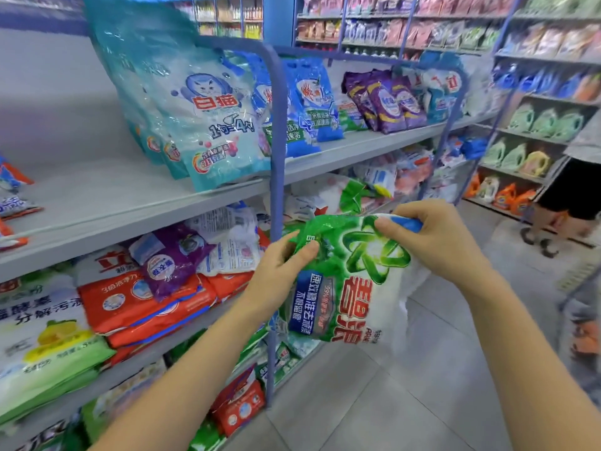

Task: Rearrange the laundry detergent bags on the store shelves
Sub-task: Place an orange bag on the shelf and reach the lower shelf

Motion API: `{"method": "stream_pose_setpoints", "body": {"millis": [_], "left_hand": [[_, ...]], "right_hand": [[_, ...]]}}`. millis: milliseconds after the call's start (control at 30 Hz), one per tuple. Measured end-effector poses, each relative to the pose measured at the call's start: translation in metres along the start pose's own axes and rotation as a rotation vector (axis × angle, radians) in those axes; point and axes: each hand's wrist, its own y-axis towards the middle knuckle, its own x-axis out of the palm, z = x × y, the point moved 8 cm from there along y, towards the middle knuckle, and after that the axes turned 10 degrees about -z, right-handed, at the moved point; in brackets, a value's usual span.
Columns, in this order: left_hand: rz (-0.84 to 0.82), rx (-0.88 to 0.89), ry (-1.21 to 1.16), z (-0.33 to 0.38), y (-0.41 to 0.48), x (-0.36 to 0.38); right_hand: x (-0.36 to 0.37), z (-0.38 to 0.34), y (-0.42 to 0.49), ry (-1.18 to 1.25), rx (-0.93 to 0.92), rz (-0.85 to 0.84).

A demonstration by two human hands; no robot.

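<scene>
Both hands are holding a green-and-white bag (pixel 354 288) in the air in front of the shelves, just beside the blue post (pixel 276 141) and below the top grey shelf (pixel 97 193). The left hand (pixel 279 268) is gripping the bag's crumpled green edge, with the thumb lying across the front. The right hand (pixel 435 242) is clamping the upper corner, its fingers curling over a blue patch. The bag is hanging turned sideways, its print running downward. On the top shelf, teal bags (pixel 208 125) are standing upright near the post, with blue bags (pixel 309 102) just behind it and purple bags (pixel 387 102) leaning farther along. On the shelf below, orange bags (pixel 140 307) are lying flat in a stack, and a purple pouch (pixel 172 262) is resting on them. Another person (pixel 572 190) is standing at the right edge.
</scene>
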Motion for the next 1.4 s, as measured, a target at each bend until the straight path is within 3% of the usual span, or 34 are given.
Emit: {"method": "stream_pose_setpoints", "body": {"millis": [133,267,333,400,567,700,900,1000,1233,1300,1400], "left_hand": [[-0.009,0.166,-0.006,0.033,0.013,0.014],[0.080,0.246,-0.125,0.046,0.026,0.027],[0.130,0.243,-0.209,0.048,0.030,0.032],[0.155,0.238,-0.246,0.052,0.033,0.038],[0.148,0.150,-0.184,0.047,0.041,0.051],[0.124,0.189,-0.031,0.040,0.041,0.058],[0.195,0.330,0.573,0.046,0.049,0.038],[0.048,0.307,0.775,0.037,0.058,0.044],[-0.375,0.001,0.695,-0.022,0.103,0.067],[-0.473,-0.018,0.698,-0.034,0.116,0.076],[-0.510,-0.007,0.483,-0.034,0.146,0.094]], "right_hand": [[-0.020,0.030,-0.018,0.177,0.093,0.165],[-0.024,0.072,-0.043,0.634,0.187,0.405],[-0.001,0.091,-0.054,0.913,0.257,0.392],[0.025,0.092,-0.062,1.011,0.296,0.328],[0.018,0.094,-0.072,0.854,0.384,0.437],[-0.014,0.097,-0.073,0.702,0.350,0.445],[-0.073,0.097,-0.069,0.330,0.217,0.398],[-0.099,0.096,-0.058,0.130,0.178,0.295],[-0.126,0.102,-0.002,-0.205,0.094,-0.007],[-0.130,0.108,0.019,-0.344,0.097,-0.080],[-0.129,0.116,0.054,-0.487,0.054,-0.198]]}}
